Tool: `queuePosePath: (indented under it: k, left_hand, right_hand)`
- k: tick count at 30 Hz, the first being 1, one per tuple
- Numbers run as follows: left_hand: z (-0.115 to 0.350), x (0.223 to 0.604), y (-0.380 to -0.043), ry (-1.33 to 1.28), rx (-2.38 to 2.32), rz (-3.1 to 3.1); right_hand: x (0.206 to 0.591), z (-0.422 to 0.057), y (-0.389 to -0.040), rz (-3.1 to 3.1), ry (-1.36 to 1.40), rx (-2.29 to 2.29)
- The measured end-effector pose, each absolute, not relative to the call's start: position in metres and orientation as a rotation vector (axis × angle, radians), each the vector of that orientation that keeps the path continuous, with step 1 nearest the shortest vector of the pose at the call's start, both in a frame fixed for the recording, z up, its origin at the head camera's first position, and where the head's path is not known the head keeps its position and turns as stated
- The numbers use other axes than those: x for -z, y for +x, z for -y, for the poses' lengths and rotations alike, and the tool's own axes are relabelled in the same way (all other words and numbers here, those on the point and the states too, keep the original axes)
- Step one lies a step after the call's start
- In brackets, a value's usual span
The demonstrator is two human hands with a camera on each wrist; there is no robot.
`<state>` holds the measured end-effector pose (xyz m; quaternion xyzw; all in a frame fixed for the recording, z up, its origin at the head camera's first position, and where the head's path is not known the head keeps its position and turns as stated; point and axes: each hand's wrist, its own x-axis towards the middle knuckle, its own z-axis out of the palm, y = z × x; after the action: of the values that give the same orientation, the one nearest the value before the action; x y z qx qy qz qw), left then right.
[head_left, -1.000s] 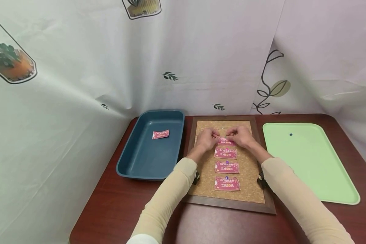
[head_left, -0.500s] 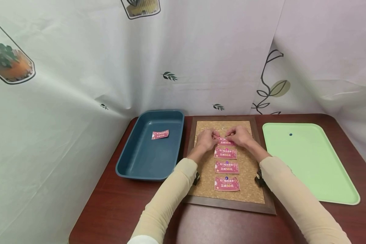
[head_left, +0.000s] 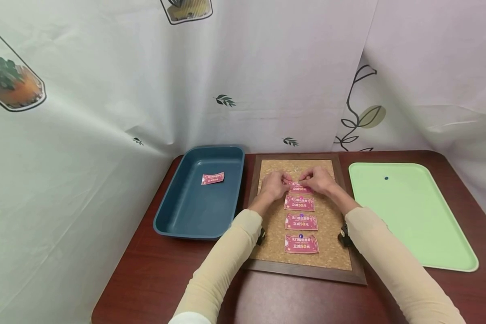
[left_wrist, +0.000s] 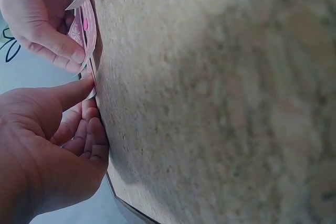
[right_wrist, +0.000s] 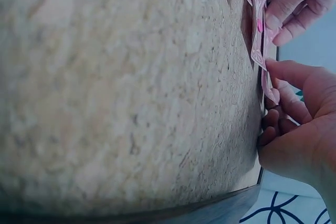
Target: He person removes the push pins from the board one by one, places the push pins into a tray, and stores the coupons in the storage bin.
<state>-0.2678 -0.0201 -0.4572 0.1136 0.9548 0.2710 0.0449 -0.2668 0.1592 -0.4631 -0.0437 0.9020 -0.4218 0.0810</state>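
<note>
Near the top of a framed corkboard (head_left: 267,247), a pink coupon (head_left: 301,189) lies between both hands. My left hand (head_left: 273,185) pinches its left end, thumb on the paper in the left wrist view. At the right end, my right hand (head_left: 320,181) holds it between thumb and fingers, as the right wrist view shows. Below it, three matching coupons are pinned in a column: the upper coupon (head_left: 299,204) by a pink pushpin (right_wrist: 260,25), the middle coupon (head_left: 301,223) by a purple pin (head_left: 301,216), the lowest coupon (head_left: 301,245) by a blue pin (head_left: 301,236).
Left of the board stands a deep blue tray (head_left: 186,211) with one more pink coupon (head_left: 213,178) in it. To the right lies a light green tray (head_left: 413,216) bearing a dark blue pushpin (head_left: 386,178). A patterned white curtain (head_left: 267,81) hangs behind the table (head_left: 154,274).
Both hands stay at the top coupon with hardly any visible movement. The right forearm has shifted slightly left since a second ago.
</note>
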Motion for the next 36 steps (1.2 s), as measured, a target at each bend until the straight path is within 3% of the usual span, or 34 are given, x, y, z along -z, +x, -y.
queuePosePath:
  k: [36]
  left_hand:
    - [0.0206, 0.4565, -0.2690, 0.314, -0.881, -2.893]
  right_hand:
    - [0.4615, -0.1602, -0.2694, -2.690, -0.115, 1.235]
